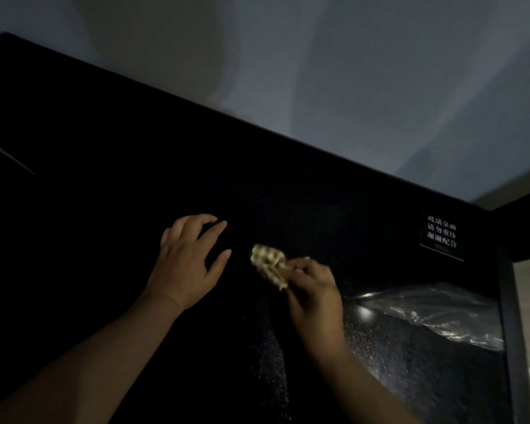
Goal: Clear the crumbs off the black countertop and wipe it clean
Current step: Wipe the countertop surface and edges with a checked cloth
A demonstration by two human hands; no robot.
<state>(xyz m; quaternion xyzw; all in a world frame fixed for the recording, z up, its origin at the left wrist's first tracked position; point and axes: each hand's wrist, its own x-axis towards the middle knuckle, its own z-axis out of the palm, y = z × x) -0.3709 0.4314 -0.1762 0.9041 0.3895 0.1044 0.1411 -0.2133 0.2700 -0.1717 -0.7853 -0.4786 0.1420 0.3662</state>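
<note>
Center frame: the right grip [314, 290] pinches a crumpled cloth [268, 264] on the black desk [120, 154]; the left grip [187, 264], spread wide, holds nothing.

Dim, grainy wide-angle view, black countertop [135, 179] nearly featureless, glare on clear plastic [426, 313].

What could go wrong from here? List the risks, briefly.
1. The sign says the top is glass, no heavy pressure; leaning on the left hand could strain it.
2. The black countertop is dimly lit, so crumbs may be missed.
3. The right hand pinches a checkered cloth; sweeping toward the plastic bag could push it off the edge.
</note>
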